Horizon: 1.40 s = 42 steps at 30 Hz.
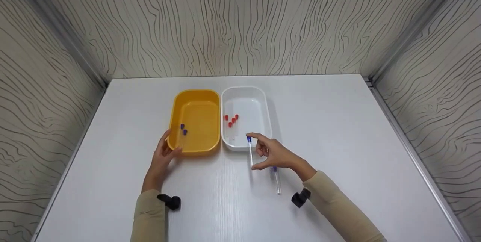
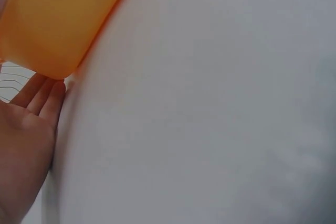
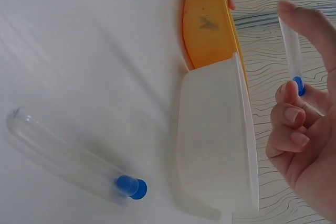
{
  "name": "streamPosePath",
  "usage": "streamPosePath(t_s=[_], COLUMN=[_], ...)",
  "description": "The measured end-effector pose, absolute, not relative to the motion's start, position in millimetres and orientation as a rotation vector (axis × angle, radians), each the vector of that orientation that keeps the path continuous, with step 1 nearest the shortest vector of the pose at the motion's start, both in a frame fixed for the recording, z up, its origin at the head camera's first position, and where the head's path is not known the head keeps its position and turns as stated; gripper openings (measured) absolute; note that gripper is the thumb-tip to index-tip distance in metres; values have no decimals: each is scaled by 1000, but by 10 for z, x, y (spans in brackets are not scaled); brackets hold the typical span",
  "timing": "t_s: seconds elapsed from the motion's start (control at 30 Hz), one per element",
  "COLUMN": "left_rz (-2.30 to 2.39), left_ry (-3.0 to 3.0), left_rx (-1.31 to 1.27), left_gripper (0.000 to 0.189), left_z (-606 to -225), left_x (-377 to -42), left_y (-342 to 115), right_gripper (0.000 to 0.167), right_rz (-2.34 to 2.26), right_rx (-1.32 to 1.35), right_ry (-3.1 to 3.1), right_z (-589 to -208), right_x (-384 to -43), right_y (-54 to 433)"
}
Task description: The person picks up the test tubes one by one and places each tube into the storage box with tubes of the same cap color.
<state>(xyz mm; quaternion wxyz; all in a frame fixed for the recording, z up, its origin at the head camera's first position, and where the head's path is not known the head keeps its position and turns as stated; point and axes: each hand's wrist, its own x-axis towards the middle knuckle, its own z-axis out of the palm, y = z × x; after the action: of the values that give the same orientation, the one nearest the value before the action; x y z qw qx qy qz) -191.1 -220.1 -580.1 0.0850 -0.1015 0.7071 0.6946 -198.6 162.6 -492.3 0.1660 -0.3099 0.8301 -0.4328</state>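
In the head view my right hand [image 1: 277, 154] holds a clear test tube [image 1: 251, 155] with a blue cap, its ends between thumb and index finger. The tube is raised near the front edge of the white tray [image 1: 251, 106], cap upward in the right wrist view's sideways picture cannot be judged. My left hand [image 1: 161, 159] grips the near left corner of the yellow tray [image 1: 199, 118], thumb at the rim and fingers outside. Blue-capped tubes [image 1: 182, 126] lie inside the yellow tray; several red-capped tubes [image 1: 233, 120] lie in the white one.
Another blue-capped test tube [image 3: 68, 156] lies on the white table [image 1: 338, 121], below my right wrist. Both trays stand side by side. Wood-patterned panels [image 1: 233, 24] enclose the table at the back and sides.
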Motion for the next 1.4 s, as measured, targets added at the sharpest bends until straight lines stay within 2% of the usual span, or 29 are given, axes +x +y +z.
streamPosePath(t_s=[0.5,0.8,1.2,1.4], left_rz=[2058,2075,2038,2049], left_ry=[2068,2120,2073,2067], left_rx=[-345,-275,-334,-361], left_gripper=[76,75,77,76], left_z=[-5809,-5820,-5726,-5803], left_x=[-1920,-1930,-1911,-1935], left_y=[-2211,-2216,-2202,-2215], right_gripper=[89,88,89,90], right_rz=[-1281,-1270,-1258,-1258], right_rx=[-886,-952,-892,-869], right_ry=[2349,2340,2314,2329], right_z=[-4883,-4888,-4915,-4936], right_x=[-2194,-2299,-2421,-2491], right_y=[1332,1148,845,728])
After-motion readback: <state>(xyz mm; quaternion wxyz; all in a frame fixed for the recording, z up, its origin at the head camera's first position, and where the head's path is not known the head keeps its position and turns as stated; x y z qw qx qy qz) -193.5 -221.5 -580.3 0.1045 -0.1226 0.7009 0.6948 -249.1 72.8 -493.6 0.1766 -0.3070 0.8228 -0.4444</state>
